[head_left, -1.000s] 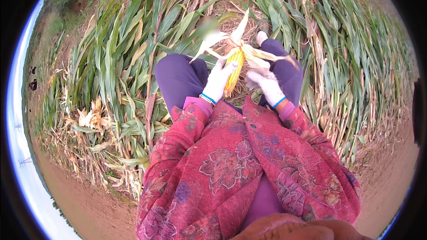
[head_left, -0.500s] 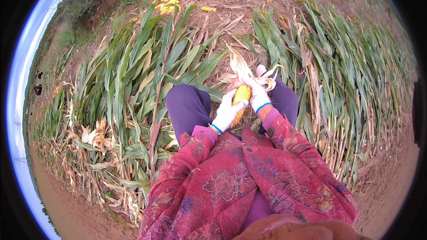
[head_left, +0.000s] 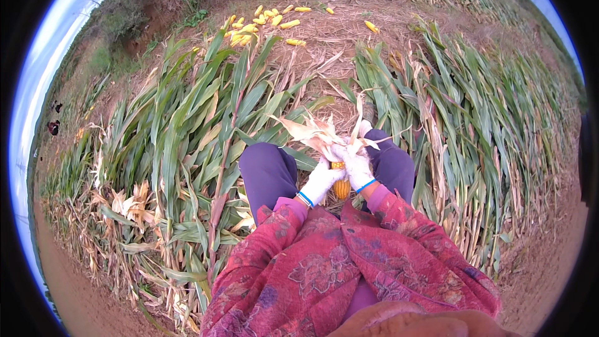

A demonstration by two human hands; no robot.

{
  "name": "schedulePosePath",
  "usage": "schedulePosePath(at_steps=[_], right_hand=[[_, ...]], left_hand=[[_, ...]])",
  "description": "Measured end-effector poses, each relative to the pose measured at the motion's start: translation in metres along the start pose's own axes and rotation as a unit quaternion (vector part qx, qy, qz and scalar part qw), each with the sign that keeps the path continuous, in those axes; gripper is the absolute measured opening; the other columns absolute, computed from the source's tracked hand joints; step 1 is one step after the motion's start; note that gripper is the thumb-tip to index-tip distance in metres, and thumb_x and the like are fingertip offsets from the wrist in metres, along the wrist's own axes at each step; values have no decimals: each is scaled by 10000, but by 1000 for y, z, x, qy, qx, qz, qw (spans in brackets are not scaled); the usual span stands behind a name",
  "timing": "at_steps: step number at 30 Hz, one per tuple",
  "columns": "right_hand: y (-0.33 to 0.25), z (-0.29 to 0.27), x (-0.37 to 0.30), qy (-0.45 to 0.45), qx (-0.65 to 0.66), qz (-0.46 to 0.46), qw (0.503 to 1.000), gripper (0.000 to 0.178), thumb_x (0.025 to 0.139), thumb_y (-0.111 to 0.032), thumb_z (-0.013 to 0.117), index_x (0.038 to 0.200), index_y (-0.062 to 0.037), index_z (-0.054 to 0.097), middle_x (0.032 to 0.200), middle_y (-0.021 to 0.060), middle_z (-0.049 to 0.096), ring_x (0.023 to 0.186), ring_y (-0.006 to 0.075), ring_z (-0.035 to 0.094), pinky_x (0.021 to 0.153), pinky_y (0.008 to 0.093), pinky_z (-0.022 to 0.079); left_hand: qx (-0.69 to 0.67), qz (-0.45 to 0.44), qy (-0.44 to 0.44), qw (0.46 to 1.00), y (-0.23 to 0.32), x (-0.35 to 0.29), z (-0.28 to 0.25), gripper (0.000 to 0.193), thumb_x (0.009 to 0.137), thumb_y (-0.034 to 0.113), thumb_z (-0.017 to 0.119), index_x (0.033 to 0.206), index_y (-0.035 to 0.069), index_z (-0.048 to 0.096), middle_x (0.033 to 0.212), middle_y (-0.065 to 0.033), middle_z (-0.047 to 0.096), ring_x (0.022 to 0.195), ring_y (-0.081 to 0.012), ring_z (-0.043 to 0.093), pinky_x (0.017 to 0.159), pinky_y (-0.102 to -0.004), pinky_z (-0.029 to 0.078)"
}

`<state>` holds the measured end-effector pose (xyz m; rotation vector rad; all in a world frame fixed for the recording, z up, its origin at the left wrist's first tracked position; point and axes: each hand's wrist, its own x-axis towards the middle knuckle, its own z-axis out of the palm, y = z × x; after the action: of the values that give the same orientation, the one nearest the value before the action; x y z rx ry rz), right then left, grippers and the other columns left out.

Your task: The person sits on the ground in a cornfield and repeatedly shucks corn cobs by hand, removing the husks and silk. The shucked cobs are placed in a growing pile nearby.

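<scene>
An ear of corn [head_left: 341, 189] hangs between my knees, its yellow kernels bare at the lower end. Pale dry husk [head_left: 317, 135] is peeled back and spreads out above my hands. My left hand [head_left: 322, 180], in a white glove with a blue cuff, is closed around the upper part of the ear. Beside it, my gloved right hand [head_left: 356, 169] is closed at the base of the ear, where the husk gathers. The fingers of both hands overlap and partly hide the top of the ear.
Cut corn stalks with long green leaves lie in a left heap [head_left: 168, 131] and a right heap [head_left: 462, 131] beside my legs. Farther ahead, a pile of husked yellow ears [head_left: 246, 29] rests on straw-covered ground [head_left: 337, 31]. Dry husks [head_left: 134, 206] lie on the left heap.
The ear has turned more upright and sits lower in view. My left hand has slid up it towards my right hand, and husk now fans out to both sides.
</scene>
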<state>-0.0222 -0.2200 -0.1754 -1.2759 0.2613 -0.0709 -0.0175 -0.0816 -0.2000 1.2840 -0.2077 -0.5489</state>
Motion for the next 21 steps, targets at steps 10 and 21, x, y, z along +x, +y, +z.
schedulePosePath(at_steps=[10, 21], right_hand=[[-24, 2, -14, -91, 108, 69, 988, 428, 902, -175, 818, 1279, -12, 696, 1243, 75, 731, 1074, 158, 691, 997, 310, 514], [9, -24, -47, -119, -306, -14, 945, 1048, 743, -506, 864, 1556, -29, 406, 1326, 212, 665, 1213, 344, 664, 1019, 419, 524]], left_hand=[[-59, 66, 67, 994, 24, -10, 18, 582, 909, 71, 739, 1438, -16, 512, 1335, -97, 652, 1186, -189, 642, 1037, -355, 510], [-74, 39, 87, 993, 42, -1, 7, 295, 992, 168, 685, 1198, -44, 674, 1147, -96, 719, 1067, -188, 677, 1002, -343, 524]])
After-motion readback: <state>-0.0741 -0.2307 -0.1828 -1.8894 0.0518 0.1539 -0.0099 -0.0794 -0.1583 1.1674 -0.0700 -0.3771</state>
